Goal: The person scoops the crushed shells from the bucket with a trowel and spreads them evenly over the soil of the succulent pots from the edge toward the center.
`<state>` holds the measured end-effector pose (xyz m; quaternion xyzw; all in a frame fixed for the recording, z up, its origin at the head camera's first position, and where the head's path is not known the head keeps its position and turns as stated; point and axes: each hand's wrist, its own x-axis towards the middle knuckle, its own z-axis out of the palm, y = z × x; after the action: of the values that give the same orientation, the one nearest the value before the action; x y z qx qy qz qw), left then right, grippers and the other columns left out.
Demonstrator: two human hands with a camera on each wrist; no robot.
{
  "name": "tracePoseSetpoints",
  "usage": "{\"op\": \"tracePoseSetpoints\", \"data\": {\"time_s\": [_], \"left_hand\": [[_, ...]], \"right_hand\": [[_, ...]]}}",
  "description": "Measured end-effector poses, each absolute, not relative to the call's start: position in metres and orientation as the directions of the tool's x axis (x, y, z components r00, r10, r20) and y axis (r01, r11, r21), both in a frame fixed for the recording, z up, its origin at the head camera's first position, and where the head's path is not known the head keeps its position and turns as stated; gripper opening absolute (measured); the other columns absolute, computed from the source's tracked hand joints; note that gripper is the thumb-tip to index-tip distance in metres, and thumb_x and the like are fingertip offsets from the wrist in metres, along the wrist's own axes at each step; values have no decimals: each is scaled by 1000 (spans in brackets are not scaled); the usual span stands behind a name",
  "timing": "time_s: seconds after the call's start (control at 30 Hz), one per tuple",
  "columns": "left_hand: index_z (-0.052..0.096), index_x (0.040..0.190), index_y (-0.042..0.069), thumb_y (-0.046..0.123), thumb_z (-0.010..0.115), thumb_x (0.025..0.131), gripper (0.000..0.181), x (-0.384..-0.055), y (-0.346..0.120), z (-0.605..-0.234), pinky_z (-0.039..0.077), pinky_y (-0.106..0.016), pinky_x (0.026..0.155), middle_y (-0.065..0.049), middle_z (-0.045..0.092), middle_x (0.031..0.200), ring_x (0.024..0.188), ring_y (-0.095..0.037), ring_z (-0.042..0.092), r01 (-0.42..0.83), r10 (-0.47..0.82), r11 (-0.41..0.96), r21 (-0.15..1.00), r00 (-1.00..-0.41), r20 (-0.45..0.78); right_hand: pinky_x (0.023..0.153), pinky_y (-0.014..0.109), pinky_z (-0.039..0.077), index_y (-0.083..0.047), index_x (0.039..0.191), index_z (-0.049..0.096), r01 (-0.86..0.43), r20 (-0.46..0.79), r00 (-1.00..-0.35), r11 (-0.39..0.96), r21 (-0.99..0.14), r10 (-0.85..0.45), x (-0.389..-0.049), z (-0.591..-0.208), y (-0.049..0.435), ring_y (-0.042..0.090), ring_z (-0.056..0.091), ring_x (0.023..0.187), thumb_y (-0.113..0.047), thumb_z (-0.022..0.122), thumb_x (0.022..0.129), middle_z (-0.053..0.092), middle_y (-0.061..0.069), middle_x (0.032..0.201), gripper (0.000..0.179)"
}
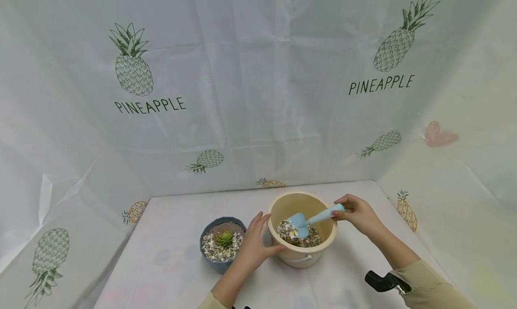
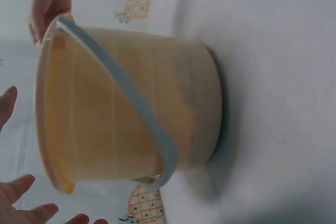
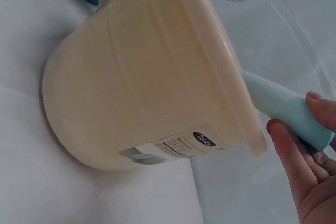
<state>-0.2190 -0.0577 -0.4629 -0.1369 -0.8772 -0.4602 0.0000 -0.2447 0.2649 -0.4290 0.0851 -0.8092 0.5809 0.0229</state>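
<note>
A cream bucket (image 1: pixel 291 254) stands upright on the table, with pebbles (image 1: pixel 312 241) in its bottom. My right hand (image 1: pixel 358 215) pinches the handle end of a light blue trowel (image 1: pixel 323 215) between thumb and fingers. The trowel slants down over the bucket's right rim, its blade among the pebbles, a few of which lie on it. My left hand (image 1: pixel 255 242) is at the bucket's left side, thumb and fingers spread; the left wrist view shows its fingertips (image 2: pixel 44 212) apart from the wall. The bucket's grey-white carrying handle (image 2: pixel 126 90) hangs down its side.
Left of my left hand stands a blue-grey pot (image 1: pixel 220 266) with a green succulent (image 1: pixel 224 238) and pale pebbles. The white table (image 1: pixel 169 237) meets pineapple-print sheets (image 1: pixel 258 98) at the back and sides. A black strap-like piece (image 1: pixel 381 282) juts from my right sleeve.
</note>
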Motion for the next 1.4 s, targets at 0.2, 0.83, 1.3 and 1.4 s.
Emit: {"op": "tracePoseSetpoints", "data": {"time_s": [0.2,0.83,1.3,1.4], "left_hand": [[40,149,17,45,85,71,93,-216,-77,-450,30,-66,104,-13,27,157,141,-41,27,263,211,537,801,-962,174],[35,151,15,29,85,77,90,-208,-152,-433,28,-66,105,-12,24,158,142,-40,22,213,96,628,748,-976,197],[32,152,11,37,86,73,99,-211,-205,-460,27,-68,104,-20,26,156,140,-45,23,138,100,661,737,-990,96],[31,152,9,39,88,70,104,-210,-212,-470,27,-69,104,-23,25,155,140,-48,22,85,96,648,757,-995,29]], "right_hand": [[78,34,58,15,115,53,-186,168,-982,263,-947,-90,-243,-424,265,18,72,81,-5,69,91,68,22,98,35],[82,32,56,13,121,51,-156,144,-986,163,-974,-83,-238,-396,215,19,72,84,-10,71,90,68,15,104,43],[78,34,58,12,114,55,-96,96,-995,-10,-995,9,-219,-407,148,19,71,82,4,70,86,67,15,99,32],[77,34,58,15,114,54,-97,96,-995,-53,-994,22,-216,-410,136,21,71,81,7,70,85,67,18,98,33]]}}
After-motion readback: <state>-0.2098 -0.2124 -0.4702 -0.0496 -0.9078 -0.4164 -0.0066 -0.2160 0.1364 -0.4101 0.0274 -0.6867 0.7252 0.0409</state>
